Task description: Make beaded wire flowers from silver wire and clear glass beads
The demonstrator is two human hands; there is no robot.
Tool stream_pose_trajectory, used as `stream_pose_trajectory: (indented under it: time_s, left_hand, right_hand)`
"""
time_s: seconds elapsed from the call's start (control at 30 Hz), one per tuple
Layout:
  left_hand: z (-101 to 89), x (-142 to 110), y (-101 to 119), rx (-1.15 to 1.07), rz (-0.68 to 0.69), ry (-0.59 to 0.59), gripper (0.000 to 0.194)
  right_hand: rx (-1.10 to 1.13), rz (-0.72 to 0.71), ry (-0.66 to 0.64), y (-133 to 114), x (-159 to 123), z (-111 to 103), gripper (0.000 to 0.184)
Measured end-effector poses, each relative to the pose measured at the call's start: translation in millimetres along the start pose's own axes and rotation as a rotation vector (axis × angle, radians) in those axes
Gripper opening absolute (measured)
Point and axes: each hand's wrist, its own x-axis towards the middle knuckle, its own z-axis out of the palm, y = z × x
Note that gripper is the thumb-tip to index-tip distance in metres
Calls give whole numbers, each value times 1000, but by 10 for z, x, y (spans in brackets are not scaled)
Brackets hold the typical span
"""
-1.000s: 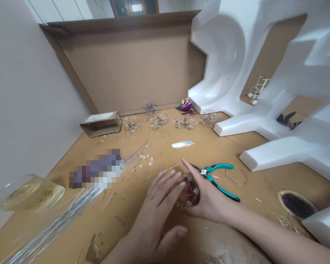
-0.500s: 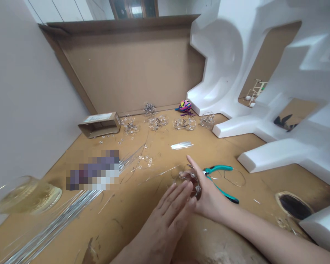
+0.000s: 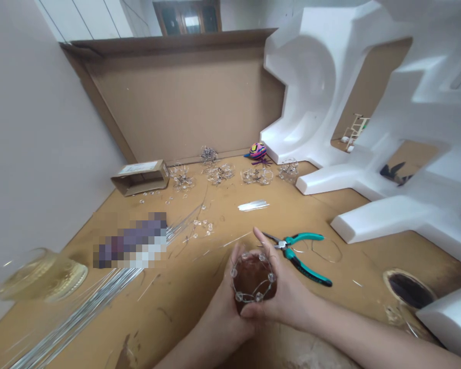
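Wkg off head cam only. Biggest first: brown table (image 3: pixel 200 246) fills most of my view; white molded foam (image 3: pixel 307 92) stands at far rt, brown cardboard panel (image 3: pixel 192 97) upright at back. Long bundle of silvery wires (image 3: pixel 80 312) runs diagonally on L side; glass w/ yellowish liquid (image 3: pixel 42 277) at L edge. Pixelated patch (image 3: pixel 130 240) by the bundle, can't ID.

My L hand (image 3: pixel 223 305) and R hand (image 3: pixel 286 287) are low center, close together, both grasping the beaded wire ring (image 3: pixel 258 296) between them. L palm & fingers curve round its L side; R hand has its rt side, thumb along the near edge, one finger sticking up past the far edge. Ring is open side up to me, clear beads spaced round the rim, held just above the table or on it, can't tell which.

Teal-handled pliers (image 3: pixel 303 256) lie open just beyond/rt of R hand, apart from ring. Small cardboard box (image 3: pixel 142 178) back L, on its side. Row of beaded wire pieces (image 3: pixel 221 174) along the back; bright patterned ornament (image 3: pixel 258 150) behind. Short cut wires (image 3: pixel 253 205) mid-table. Smallest: loose clear beads (image 3: pixel 209 226), L of center.
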Motion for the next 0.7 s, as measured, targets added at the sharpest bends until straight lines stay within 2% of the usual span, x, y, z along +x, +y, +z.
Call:
stream_pose_trajectory:
  time_s: [0.13,0.23,0.33,0.43,0.5,0.6,0.7]
  left_hand:
    - [-26,20,35,-48,-65,39,107]
    - [-6,65,79,-71,-26,85,105]
    - [58,104,120,-145,-14,120,75]
    - [112,105,170,-207,-54,107,44]
    - [130,93,196,-190,-48,91,38]
    - [137,75,187,-97,7,131,36]
    - [118,62,117,33,28,164,42]
  right_hand:
    - [38,-79,-74,34,-13,2,125]
    - [17,-175,-56,76,-32,24,122]
    - [-77,-217,20,112,-59,74,117]
    - [-52,-250,54,138,-70,123,115]
    - [-5,-268,47,143,-64,143,115]
    - [45,-282,25,128,-59,167,114]
    - [107,-281,17,96,-81,203,112]
